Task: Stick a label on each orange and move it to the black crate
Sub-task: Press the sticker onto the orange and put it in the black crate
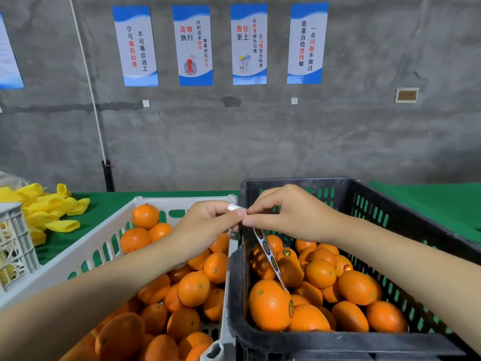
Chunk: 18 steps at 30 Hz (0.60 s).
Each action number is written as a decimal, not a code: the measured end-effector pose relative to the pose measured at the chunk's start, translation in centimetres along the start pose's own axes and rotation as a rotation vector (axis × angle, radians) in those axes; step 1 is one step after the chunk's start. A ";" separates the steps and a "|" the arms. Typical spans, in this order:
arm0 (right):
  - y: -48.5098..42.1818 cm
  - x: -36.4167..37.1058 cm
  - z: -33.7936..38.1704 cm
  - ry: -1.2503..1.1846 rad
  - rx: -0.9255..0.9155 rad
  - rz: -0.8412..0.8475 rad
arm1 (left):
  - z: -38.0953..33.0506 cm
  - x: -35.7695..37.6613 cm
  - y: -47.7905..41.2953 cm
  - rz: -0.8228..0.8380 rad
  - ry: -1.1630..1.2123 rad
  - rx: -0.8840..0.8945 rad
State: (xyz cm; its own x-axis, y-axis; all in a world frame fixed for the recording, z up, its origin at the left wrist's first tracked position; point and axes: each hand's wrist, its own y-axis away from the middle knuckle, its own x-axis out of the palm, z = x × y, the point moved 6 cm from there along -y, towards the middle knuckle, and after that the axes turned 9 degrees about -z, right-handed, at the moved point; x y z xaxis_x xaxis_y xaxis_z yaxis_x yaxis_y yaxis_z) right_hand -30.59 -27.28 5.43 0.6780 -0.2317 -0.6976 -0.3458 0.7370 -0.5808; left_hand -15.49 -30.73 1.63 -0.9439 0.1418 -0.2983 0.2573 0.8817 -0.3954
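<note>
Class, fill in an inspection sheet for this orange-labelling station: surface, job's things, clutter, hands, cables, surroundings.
Surface: green cloth covers the table.
Job's things: white crate of oranges; black crate holds more, some labelled; label strip hangs over the black crate.
Clutter: yellow foam nets and small grey crate at far left.
Hands: left hand and right hand both pinch the strip's top.
Cables: white cord or pipe down the wall; cannot tell which.
Surroundings: concrete wall, posters.

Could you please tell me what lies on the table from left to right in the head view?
Grey crate, yellow nets, white crate, black crate; the left hand and right hand, pinching the label strip, overlap the crates, so omitted.
</note>
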 end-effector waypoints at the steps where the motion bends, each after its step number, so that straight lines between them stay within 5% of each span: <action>1: 0.0 0.0 0.0 -0.016 0.012 -0.007 | 0.0 -0.1 -0.1 -0.007 -0.016 0.008; 18: -0.3 -0.5 -1.3 -0.048 0.123 -0.071 | -0.5 0.0 0.1 0.000 -0.029 0.089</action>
State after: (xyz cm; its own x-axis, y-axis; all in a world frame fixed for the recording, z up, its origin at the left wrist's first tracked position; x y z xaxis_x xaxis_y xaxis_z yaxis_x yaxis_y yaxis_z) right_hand -31.66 -28.19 5.38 0.7288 -0.2575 -0.6345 -0.2163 0.7926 -0.5701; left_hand -15.52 -30.43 2.03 -0.9377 0.1275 -0.3233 0.2762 0.8381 -0.4704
